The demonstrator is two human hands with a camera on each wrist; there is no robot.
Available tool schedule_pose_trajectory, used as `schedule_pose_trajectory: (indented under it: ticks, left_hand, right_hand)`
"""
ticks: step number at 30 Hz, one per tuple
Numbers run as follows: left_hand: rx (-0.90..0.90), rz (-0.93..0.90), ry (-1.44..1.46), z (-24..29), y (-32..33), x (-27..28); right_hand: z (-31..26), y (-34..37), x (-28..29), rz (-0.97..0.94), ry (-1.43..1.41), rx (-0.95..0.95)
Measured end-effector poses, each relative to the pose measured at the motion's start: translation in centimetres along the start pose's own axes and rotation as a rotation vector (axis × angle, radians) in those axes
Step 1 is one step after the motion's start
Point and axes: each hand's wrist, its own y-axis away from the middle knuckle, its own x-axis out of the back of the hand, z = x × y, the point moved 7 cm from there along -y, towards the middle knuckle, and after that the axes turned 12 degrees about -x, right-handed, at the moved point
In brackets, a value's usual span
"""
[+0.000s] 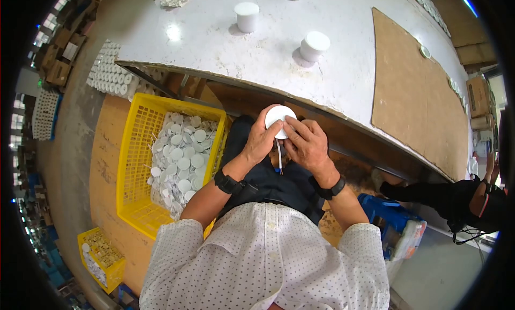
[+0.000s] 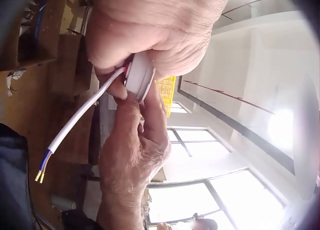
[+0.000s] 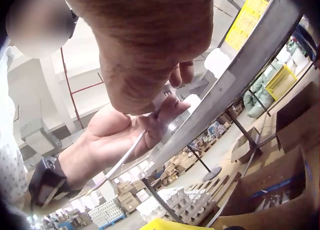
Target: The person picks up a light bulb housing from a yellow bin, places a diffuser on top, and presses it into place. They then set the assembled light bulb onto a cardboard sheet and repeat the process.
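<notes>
A round white disc-shaped fitting (image 1: 280, 121) is held between both hands above the lap, its flat face toward the head camera. A white cable (image 1: 279, 157) hangs from it; the left wrist view shows blue and brown wire ends (image 2: 44, 165) with bare metal tips. My left hand (image 1: 260, 138) grips the fitting's left edge, thumb on the near side. From the right, my right hand (image 1: 309, 144) pinches it, fingertips on the face and lower edge. In the left wrist view the fitting's side (image 2: 140, 77) shows a stepped rim and a bit of red by the cable.
On the white table (image 1: 204, 42) ahead stand white lidded cylinders (image 1: 247, 19), (image 1: 314, 46), beside a brown board (image 1: 413, 90). A yellow crate (image 1: 126, 170) of similar white discs (image 1: 182, 154) is at my left, with a smaller yellow crate (image 1: 115, 272) behind. Another person (image 1: 456, 197) is at right.
</notes>
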Motion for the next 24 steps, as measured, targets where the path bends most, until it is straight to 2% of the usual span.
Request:
schedule_pose_trajectory:
  ticks: [2,4,5,6,8,12,16,19,21,22,24]
  left_hand:
    - [-0.118,-0.024,-0.254,1.4,-0.1,0.0]
    - [-0.113,-0.026,-0.303,1.2,-0.1,0.1]
    - [-0.141,0.007,-0.249,1.0,-0.1,0.1]
    - [-0.210,-0.012,-0.356,0.5,-0.1,0.3]
    - [-0.142,-0.011,-0.295,-1.6,0.2,1.0]
    - [-0.098,-0.006,-0.277,-0.5,0.6,0.8]
    - [-0.083,-0.034,-0.112,-1.6,0.1,1.0]
    - [-0.014,-0.007,-0.064,-1.5,0.2,1.0]
    - [-0.016,-0.013,-0.213,-0.6,0.1,1.3]
    - [-0.018,-0.011,-0.214,-0.7,0.1,1.3]
    - [-0.125,-0.158,-0.429,0.0,0.0,0.5]
  right_hand:
    - [0.2,-0.3,-0.3,-0.091,-0.004,-0.031]
    - [0.6,0.6,-0.8,-0.003,-0.042,0.049]
    - [0.8,0.7,-1.1,-0.022,-0.064,0.078]
    - [1.4,1.0,-1.7,-0.051,-0.062,0.026]
    - [1.0,1.0,-1.5,-0.046,-0.075,0.016]
    - [0.8,1.3,-1.4,0.030,-0.143,0.044]
    - [0.3,1.5,-1.5,-0.012,-0.101,0.050]
    - [0.4,1.6,-1.2,-0.057,-0.152,-0.060]
    - [1.7,1.5,-0.2,0.013,-0.282,-0.303]
    - [2.3,1.7,-0.5,0.013,-0.283,-0.301]
    - [6.2,2.9,-2.2,-0.002,-0.604,-0.774]
